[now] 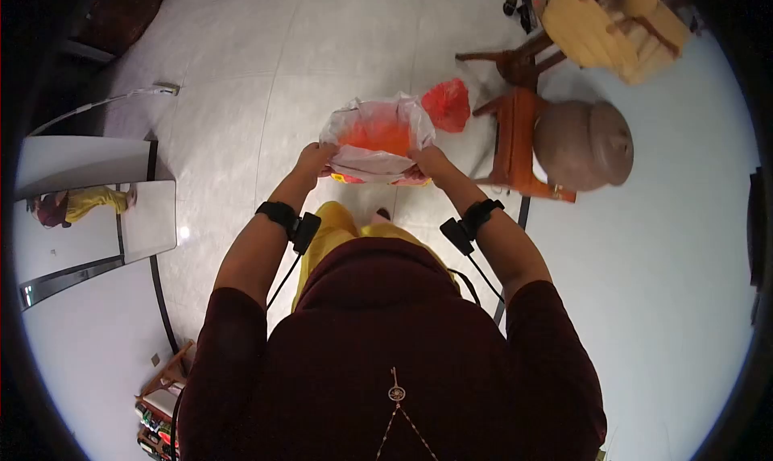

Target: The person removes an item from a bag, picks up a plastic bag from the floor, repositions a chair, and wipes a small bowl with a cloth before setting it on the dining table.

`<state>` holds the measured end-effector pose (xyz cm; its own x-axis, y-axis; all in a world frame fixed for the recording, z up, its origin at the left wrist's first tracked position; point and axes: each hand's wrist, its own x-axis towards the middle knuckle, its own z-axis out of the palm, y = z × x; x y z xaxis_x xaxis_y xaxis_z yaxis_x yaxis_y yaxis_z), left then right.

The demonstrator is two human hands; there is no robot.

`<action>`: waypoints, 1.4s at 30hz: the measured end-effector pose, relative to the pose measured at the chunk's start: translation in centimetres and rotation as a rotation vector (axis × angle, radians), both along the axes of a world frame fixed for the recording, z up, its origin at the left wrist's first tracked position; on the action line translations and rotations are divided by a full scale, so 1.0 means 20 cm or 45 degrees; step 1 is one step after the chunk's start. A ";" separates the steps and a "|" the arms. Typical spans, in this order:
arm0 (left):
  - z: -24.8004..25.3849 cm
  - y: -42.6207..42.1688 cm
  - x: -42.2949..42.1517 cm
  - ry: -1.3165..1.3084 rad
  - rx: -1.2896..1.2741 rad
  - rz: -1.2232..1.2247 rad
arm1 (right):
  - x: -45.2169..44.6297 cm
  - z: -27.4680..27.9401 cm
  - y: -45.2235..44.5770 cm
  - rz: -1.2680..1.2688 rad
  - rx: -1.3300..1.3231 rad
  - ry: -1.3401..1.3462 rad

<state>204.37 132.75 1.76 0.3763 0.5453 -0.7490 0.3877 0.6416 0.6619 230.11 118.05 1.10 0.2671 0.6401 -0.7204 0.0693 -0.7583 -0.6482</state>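
Observation:
An open-mouthed white plastic bag [372, 165] is spread wide in front of me, with orange-red showing inside and red and yellow patches along its near lower edge. At its left rim, my left hand [319, 158] is closed on the edge. Opposite it, my right hand [429, 162] grips the right rim. The fingertips of both hands are partly hidden by the bag. Just beyond the bag's right side, a crumpled red plastic bag [448, 105] lies on the floor.
On the right stand a wooden chair [519, 131] and a large brown rounded object [581, 143]. Yellow cloth [592, 30] drapes farther back. To the left are a mirror [149, 219] and a power strip [167, 89] with its cable. Pale tiles [225, 66] cover the floor.

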 end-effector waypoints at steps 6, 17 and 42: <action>-0.06 0.55 0.43 -0.050 -0.018 -0.124 | 0.39 0.06 0.53 -0.093 0.021 -0.007; 0.00 1.50 1.31 -0.009 0.068 -0.480 | 0.96 0.19 1.15 -0.521 0.092 0.111; 0.09 2.84 3.48 -0.231 -0.133 -0.822 | 2.97 -0.11 2.38 -0.771 -0.027 0.178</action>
<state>274.07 189.59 3.61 0.7266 0.0976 -0.6801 0.6033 0.3830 0.6995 289.55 165.59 -1.03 0.4803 0.3895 -0.7859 -0.4617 -0.6496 -0.6041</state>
